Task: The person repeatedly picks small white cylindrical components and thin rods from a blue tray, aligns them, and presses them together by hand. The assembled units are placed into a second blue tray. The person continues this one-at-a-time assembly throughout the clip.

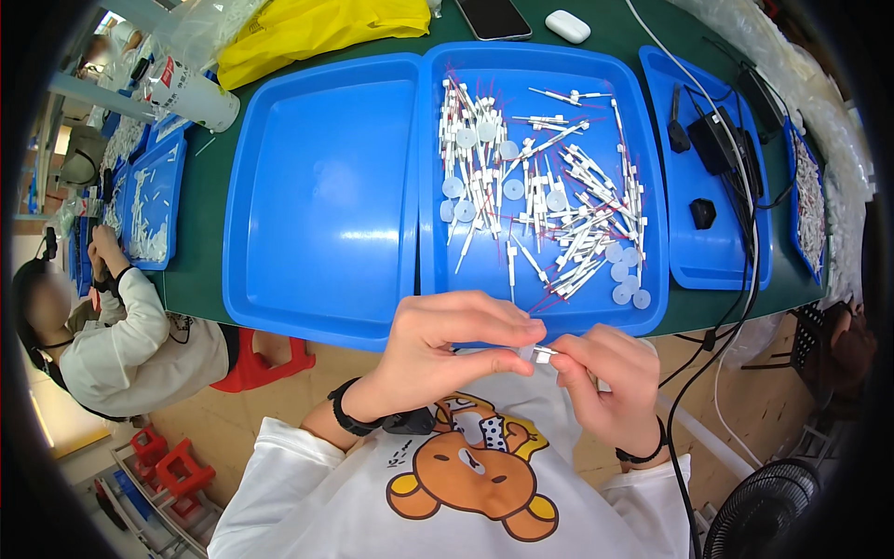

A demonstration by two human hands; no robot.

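Note:
Both hands meet close to my chest, just in front of the near edge of the blue trays. My left hand (447, 337) is closed, thumb and forefinger pinching a small translucent piece (526, 353), mostly covered by the fingertips. My right hand (610, 373) is closed on a small white part (543, 355) with a thin shaft, its tip touching or nearly touching the translucent piece. Beyond them, the blue tray (549, 58) holds many white stick-like parts (582, 256) with thin red wires. Translucent round discs (513, 190) lie among these.
A bare blue tray (321, 196) adjoins on the left. The right-hand tray (717, 265) holds a black adapter (712, 140) and cables. A yellow bag (317, 37), phone (494, 17), white case (568, 26) and cup (196, 98) stand behind. At left sits a co-worker (140, 349); a fan (764, 512) is lower right.

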